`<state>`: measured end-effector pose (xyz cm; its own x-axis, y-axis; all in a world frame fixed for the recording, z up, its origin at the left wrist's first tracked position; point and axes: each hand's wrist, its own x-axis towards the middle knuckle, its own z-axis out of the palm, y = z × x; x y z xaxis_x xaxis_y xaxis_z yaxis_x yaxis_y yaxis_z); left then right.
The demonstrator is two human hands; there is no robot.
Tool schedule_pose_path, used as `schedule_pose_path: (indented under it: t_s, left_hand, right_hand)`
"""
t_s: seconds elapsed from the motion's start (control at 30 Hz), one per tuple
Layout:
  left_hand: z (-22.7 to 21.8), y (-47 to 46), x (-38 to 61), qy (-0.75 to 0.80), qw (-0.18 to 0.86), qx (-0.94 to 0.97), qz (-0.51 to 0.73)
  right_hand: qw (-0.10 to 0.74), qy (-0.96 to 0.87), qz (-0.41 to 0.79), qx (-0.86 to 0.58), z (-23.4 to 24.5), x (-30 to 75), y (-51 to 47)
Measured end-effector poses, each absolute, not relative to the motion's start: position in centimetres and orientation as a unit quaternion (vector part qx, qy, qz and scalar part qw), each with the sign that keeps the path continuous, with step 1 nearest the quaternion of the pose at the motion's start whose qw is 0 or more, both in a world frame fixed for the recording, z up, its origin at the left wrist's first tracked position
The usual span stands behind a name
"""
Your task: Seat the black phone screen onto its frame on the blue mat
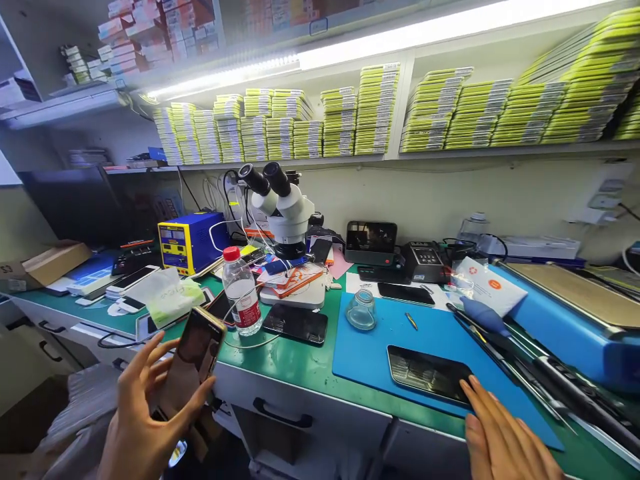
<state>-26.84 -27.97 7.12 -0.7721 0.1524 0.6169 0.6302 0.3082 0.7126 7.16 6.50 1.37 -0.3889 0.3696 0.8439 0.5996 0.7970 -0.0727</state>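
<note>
My left hand [150,407] grips a smartphone [197,353] by its edges, thumb on one side and fingers on the other. The phone is tilted in front of the bench edge, its dark, reflective screen facing me. My right hand [505,433] has its fingers stretched out, with the fingertips at the right end of another smartphone [427,373]. That phone lies face up on the blue mat [357,357] and reflects the shelf. Also on the mat are a small glass jar [361,311] and a thin yellow tool tip [411,321].
A water bottle [241,293] with a red cap stands beside a dark phone [296,324]. Behind them rises a microscope [287,210]. A blue and yellow power supply [190,241] sits at left. Long tools [500,360] and a blue case [575,320] line the right side.
</note>
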Motion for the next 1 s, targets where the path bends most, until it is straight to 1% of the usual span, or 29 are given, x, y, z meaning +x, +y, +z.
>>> schedule_pose_path:
  t_s: [0.17, 0.23, 0.33, 0.43, 0.67, 1.0]
  left_hand:
    - [7.9, -26.1, -22.5, -0.828, 0.251, -0.286, -0.412]
    - [8.5, -25.6, -21.7, -0.842, 0.250, -0.289, -0.382]
    - [8.9, -25.4, -21.8, -0.843, 0.282, -0.298, -0.349]
    - [8.8, -25.9, -22.6, -0.838, 0.315, -0.292, -0.337]
    - [9.6, -26.8, -23.5, -0.873, 0.278, -0.233, -0.327]
    - [8.3, -27.2, -26.0, -0.882, 0.296, -0.207, -0.304]
  right_hand:
    - [0.458, -0.828, -0.115, -0.303, 1.8, 7.2, 5.9]
    - [0.455, -0.831, -0.107, -0.302, 1.8, 7.2, 5.8]
    - [0.453, -0.831, -0.105, -0.305, 1.8, 7.3, 5.7]
    - [0.461, -0.827, -0.101, -0.306, 1.7, 7.3, 5.6]
    - [0.471, -0.824, -0.102, -0.299, 2.1, 7.1, 5.6]
    - [0.471, -0.827, -0.106, -0.288, 2.4, 6.9, 5.8]
